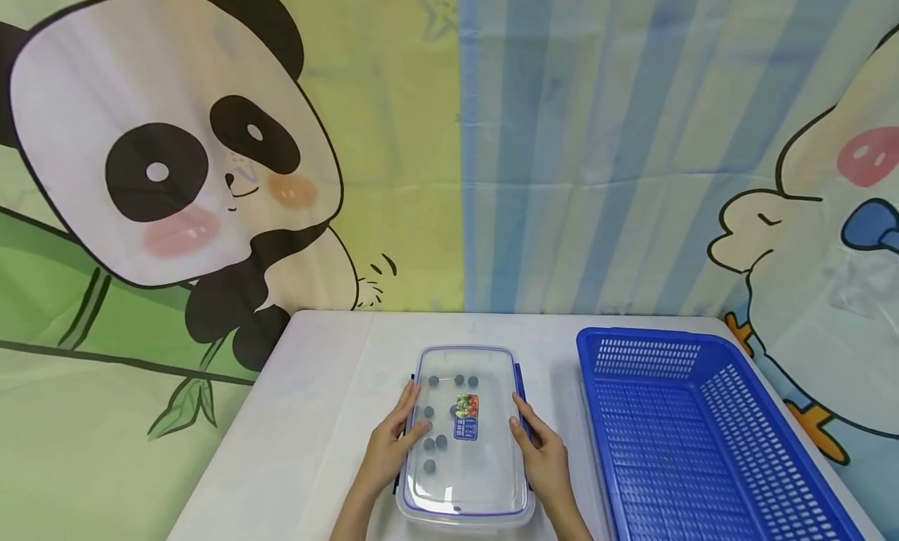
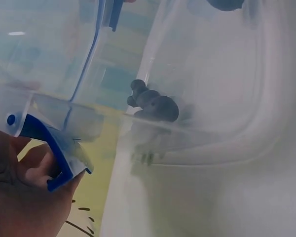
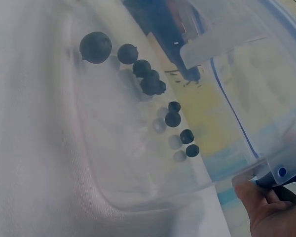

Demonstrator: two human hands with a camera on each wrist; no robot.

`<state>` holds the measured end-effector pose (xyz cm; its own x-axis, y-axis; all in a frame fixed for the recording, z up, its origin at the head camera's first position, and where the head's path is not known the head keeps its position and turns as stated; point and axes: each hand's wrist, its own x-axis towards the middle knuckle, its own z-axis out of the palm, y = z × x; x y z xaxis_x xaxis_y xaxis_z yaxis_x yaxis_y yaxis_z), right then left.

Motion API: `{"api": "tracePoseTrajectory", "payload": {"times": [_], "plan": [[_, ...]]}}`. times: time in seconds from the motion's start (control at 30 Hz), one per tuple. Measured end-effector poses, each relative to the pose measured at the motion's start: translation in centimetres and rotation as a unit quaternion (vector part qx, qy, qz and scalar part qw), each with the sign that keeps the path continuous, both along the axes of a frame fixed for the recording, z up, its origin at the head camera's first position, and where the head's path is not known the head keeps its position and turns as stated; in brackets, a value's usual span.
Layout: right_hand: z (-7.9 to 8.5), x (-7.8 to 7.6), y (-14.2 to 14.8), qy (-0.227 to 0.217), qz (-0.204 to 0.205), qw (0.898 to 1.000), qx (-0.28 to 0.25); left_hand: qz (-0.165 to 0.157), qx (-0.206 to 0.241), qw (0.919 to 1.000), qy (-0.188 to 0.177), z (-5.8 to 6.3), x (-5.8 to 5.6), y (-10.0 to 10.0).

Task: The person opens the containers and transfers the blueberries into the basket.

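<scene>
A clear plastic food storage box (image 1: pixel 485 478) with a blue-edged lid lies lengthwise on the white table. Several round dark balls, like blueberries (image 1: pixel 441 442), show inside it, and a coloured label (image 1: pixel 467 428) marks the lid. My left hand (image 1: pixel 389 443) grips the left side, its thumb over the lid's edge. On the opposite side my right hand (image 1: pixel 544 455) holds the box the same way. In the left wrist view a blue latch (image 2: pixel 59 150) sticks outward beside the left hand. Some of the right fingers are hidden in the right wrist view.
A large blue plastic basket (image 1: pixel 649 332) with slotted walls stands to the right of the box. The white table (image 1: pixel 337 369) reaches back to a printed curtain (image 1: pixel 393 174) showing a panda and stripes.
</scene>
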<state>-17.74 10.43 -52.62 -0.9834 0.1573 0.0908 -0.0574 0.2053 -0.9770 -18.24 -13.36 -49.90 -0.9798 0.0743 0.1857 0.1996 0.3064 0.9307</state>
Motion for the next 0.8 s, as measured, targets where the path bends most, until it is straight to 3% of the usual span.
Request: {"api": "tracePoseTrajectory", "payload": {"times": [0.37,0.8], "plan": [[0.18,-0.43,0.08,0.031,0.009,0.999,-0.006,0.0,0.003,1.0,0.004,0.34,-0.11,-0.16],[0.54,-0.17,0.37,-0.011,0.019,0.999,0.027,-0.006,0.015,0.9997,-0.018,0.3,-0.01,-0.19]]}}
